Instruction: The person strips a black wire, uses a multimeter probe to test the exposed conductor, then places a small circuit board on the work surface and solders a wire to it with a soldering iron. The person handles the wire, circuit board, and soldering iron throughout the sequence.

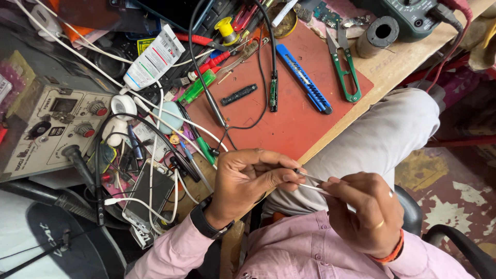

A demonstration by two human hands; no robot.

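- Pinching a thin metal tool, likely tweezers, the right hand is closed round its near end, above the lap.
- Left hand has fingertips drawn together at the tool's tip; whatever small part it grips is too tiny to tell.
- Red work mat carries a blue utility knife, green thread snips and a narrow circuit board.
- Round tin at the mat's far edge; contents unclear.
- Beige power supply sits left among white cables.
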